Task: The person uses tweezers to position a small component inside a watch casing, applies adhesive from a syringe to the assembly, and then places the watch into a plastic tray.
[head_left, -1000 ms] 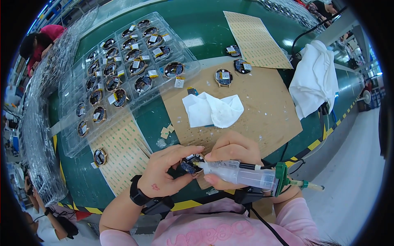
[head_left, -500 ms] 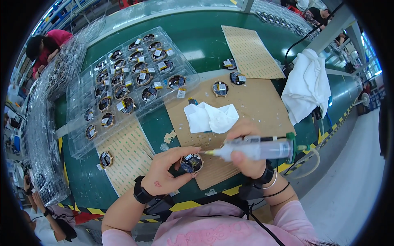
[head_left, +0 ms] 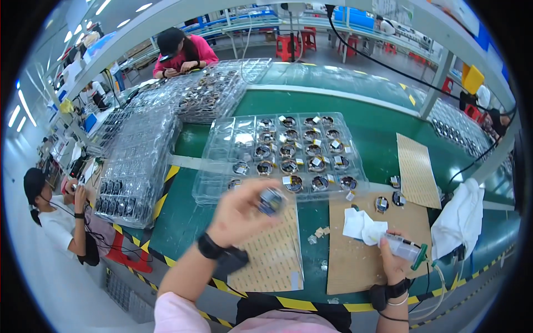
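Observation:
My left hand (head_left: 236,216) is raised over the near edge of the clear plastic tray (head_left: 223,145). Its fingers are closed on a round watch case (head_left: 271,201) with electronics inside, somewhat blurred. The tray's compartments hold several similar cases with small white-and-yellow parts beside them. Over the right of the brown cardboard, my right hand (head_left: 393,263) grips a dispensing syringe (head_left: 401,248) with a green cap and a hose. The syringe's front end is at the crumpled white wipe (head_left: 363,225); its tip cannot be made out.
Several watch cases, one here (head_left: 381,205), lie along the cardboard (head_left: 355,272). Patterned tan sheets (head_left: 266,261) lie below my left hand and at right (head_left: 417,172). A white cloth (head_left: 459,213) hangs at right. Stacked clear trays (head_left: 133,166) stand left; two people work beyond them.
My left hand has lifted the watch case away from the syringe tip toward the tray. My right hand has moved the syringe to the wipe. The view has swung up and left.

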The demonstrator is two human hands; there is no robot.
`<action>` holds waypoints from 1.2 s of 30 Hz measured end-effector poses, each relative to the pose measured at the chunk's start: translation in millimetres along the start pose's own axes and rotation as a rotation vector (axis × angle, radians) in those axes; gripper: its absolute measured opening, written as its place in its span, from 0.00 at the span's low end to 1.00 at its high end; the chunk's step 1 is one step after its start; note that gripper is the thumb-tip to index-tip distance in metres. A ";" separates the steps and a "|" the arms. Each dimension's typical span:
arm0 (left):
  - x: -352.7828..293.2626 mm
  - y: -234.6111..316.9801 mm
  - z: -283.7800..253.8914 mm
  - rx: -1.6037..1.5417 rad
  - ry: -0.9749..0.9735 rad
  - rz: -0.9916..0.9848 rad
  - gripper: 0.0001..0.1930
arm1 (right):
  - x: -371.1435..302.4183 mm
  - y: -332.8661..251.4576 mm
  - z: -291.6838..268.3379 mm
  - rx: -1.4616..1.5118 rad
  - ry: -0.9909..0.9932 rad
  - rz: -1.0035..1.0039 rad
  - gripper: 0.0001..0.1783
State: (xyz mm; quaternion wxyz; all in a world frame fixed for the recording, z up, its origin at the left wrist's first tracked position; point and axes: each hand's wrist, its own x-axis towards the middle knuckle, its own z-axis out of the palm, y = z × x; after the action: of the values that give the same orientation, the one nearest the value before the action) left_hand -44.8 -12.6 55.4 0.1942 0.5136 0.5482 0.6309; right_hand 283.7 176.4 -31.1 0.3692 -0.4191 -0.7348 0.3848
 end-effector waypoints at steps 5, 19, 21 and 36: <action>45.6 -1.3 -124.5 0.176 0.344 -0.197 0.25 | 0.3 8.2 2.5 0.071 0.009 0.036 0.14; 207.0 -164.0 -336.1 1.026 0.459 -0.384 0.28 | -3.9 21.3 -0.7 0.170 0.029 0.122 0.18; 220.0 -189.6 -355.3 1.079 0.490 -0.350 0.27 | -1.2 14.3 2.0 0.180 0.035 0.136 0.18; 299.4 -238.5 -366.2 1.271 0.584 -0.288 0.23 | -5.1 23.3 -5.1 0.058 0.101 0.142 0.20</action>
State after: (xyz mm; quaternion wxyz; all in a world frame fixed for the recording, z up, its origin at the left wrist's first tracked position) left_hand -554.8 126.2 20.2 -0.2159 0.2600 0.9019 0.2690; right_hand 297.8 181.3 -50.4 0.3896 -0.4783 -0.6722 0.4094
